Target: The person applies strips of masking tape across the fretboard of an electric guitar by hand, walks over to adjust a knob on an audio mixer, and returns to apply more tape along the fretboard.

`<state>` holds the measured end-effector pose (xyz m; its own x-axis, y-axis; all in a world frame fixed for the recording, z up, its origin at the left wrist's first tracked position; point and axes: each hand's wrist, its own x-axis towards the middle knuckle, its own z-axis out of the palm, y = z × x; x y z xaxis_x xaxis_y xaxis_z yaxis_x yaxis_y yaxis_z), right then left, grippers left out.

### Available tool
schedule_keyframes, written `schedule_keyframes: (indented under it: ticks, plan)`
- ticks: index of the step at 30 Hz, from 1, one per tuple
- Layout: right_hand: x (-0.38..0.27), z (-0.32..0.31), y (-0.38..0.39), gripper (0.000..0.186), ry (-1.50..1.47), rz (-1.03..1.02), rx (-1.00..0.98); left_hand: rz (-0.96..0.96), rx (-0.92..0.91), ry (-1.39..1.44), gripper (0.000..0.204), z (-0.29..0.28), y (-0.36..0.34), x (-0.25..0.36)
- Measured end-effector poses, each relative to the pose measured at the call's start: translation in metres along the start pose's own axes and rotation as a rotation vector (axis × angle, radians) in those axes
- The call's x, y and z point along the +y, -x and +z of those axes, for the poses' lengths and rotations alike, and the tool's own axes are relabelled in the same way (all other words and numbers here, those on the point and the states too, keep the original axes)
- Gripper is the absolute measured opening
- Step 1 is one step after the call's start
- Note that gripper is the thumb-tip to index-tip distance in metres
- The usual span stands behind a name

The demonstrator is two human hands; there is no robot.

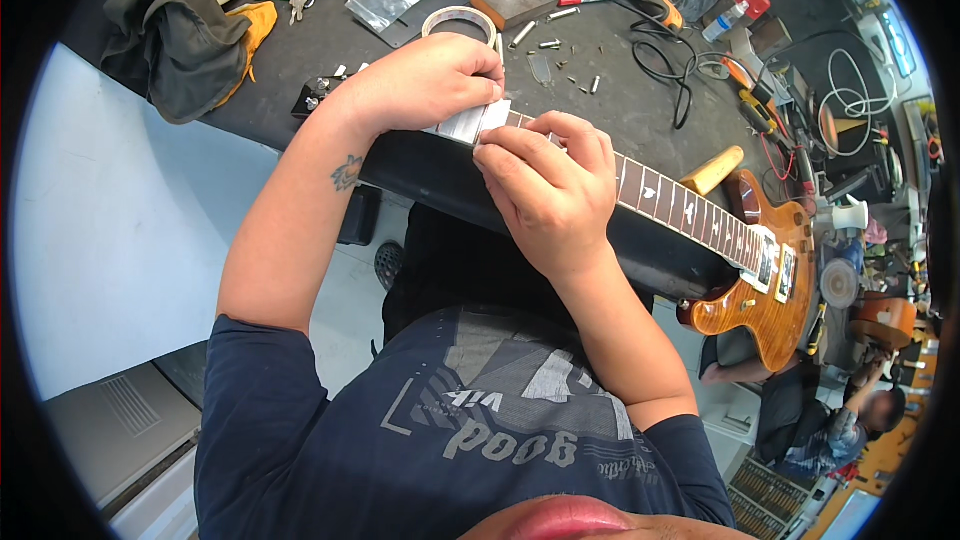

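Note:
An orange-brown electric guitar point(770, 330) lies along the bench edge, its fretboard point(660, 195) pointing up-left and its headstock partly hidden. A whitish strip point(467, 126), apparently tape, lies across the upper fretboard. My left hand point(435, 82) is over it, thumb and forefinger pinched at its far edge. My right hand point(550, 185) has bent fingers pressed at the strip's near right end, beside the frets. A roll of tape point(459, 15) sits just behind my left hand.
The dark bench point(560, 80) holds small metal parts, a metal block point(513, 2), cables, tools, plastic bags and a yellow block point(712, 169). A dark cloth point(170, 45) with yellow is at left, above a pale surface point(120, 230). Another person point(830, 425) works at lower right.

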<state>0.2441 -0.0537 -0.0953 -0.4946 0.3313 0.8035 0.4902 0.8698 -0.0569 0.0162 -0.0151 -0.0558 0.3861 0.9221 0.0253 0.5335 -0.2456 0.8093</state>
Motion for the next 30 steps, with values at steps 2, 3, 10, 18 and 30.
schedule_keyframes:
  ticks: [2, 3, 10, 18, 30]
  plan:
    - [-0.001, -0.002, -0.001, 0.026, -0.002, 0.021, -0.009, -0.002, 0.000, 0.006, 0.028, 0.000, 0.000, 0.001]
    - [-0.002, -0.003, -0.001, 0.026, -0.002, 0.020, -0.010, -0.003, 0.004, 0.000, 0.028, 0.000, 0.000, 0.003]
    - [-0.004, 0.003, -0.001, 0.025, -0.006, 0.080, 0.026, -0.005, 0.009, 0.004, 0.028, 0.001, 0.001, 0.001]
    - [0.000, 0.008, 0.000, 0.021, 0.011, -0.014, 0.080, 0.004, 0.016, -0.013, 0.028, 0.002, 0.000, 0.001]
    - [-0.001, 0.003, -0.001, 0.023, -0.018, 0.019, 0.029, -0.061, -0.025, -0.015, 0.026, -0.002, -0.003, 0.007]
